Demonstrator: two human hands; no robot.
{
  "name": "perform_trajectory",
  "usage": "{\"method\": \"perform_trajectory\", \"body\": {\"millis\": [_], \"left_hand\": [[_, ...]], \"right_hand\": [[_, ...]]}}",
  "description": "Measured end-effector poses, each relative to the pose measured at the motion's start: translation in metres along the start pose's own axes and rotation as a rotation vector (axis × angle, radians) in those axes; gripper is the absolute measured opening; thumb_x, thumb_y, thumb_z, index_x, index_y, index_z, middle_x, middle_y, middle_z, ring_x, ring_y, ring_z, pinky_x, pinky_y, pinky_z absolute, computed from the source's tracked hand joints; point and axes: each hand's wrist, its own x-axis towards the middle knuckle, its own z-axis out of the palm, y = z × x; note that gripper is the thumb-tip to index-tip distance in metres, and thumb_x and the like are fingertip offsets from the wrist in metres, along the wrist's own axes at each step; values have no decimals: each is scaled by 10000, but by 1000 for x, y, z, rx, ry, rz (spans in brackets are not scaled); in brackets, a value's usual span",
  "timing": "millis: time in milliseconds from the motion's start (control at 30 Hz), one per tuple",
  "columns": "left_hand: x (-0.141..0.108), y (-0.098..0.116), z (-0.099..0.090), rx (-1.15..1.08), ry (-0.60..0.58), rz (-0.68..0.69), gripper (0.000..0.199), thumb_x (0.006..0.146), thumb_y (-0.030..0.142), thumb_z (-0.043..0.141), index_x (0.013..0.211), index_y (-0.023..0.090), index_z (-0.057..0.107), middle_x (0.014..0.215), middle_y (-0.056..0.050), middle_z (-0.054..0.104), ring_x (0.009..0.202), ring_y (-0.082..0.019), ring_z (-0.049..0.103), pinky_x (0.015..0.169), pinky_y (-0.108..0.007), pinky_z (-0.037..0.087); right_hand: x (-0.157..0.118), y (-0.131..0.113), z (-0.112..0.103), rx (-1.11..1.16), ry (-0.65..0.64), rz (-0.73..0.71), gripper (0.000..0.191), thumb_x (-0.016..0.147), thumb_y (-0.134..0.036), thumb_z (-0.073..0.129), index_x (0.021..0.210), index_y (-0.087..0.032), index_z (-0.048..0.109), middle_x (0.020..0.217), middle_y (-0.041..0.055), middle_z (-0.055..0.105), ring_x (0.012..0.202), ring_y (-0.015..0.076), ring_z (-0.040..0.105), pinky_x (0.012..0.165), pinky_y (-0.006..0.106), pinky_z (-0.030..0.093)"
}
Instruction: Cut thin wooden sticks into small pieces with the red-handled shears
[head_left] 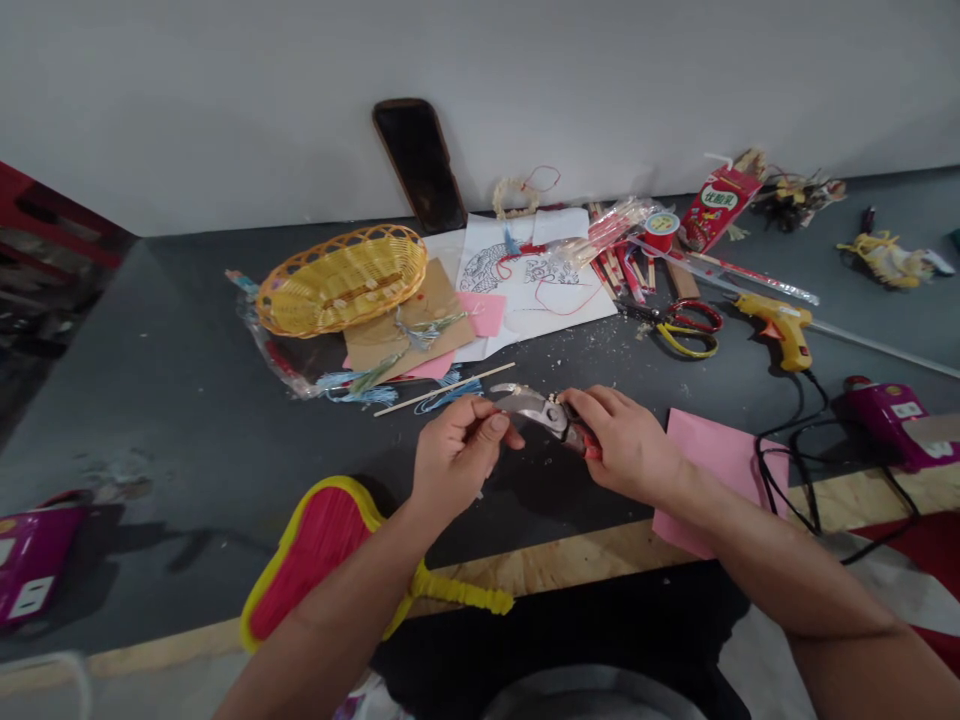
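My right hand is wrapped round the red handles of a pair of pruning shears, whose metal jaws point left. Close to the blade tips, my left hand is closed in a pinch. What lies between its fingertips is too small to make out. Just beyond the shears a thin wooden stick rests across blue tassels. Under my left forearm lies a red fan-shaped piece with a yellow fuzzy edge, partly hidden by the arm.
A yellow woven basket sits at the back left beside a phone leaning on the wall. Patterned paper, scissors, a yellow glue gun with a black cord, a drink carton and pink paper lie about.
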Motion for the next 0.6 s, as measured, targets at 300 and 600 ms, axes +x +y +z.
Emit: {"method": "perform_trajectory", "body": {"millis": [300, 600], "left_hand": [[-3, -14, -8, 201, 41, 126, 262, 944, 393, 592, 800, 181, 644, 633, 1, 698, 407, -59, 483, 415, -187, 364], [2, -7, -7, 226, 6, 148, 192, 932, 334, 574, 818, 183, 601, 694, -15, 758, 371, -61, 501, 398, -183, 385]], "right_hand": [[1, 1, -2, 71, -39, -16, 568, 726, -103, 520, 1291, -165, 527, 1137, 113, 644, 1029, 254, 609, 944, 406, 510], [4, 6, 1, -80, 31, -19, 657, 772, -99, 524, 1424, -176, 479, 1249, 147, 629, 1141, 308, 565, 934, 477, 450]]}}
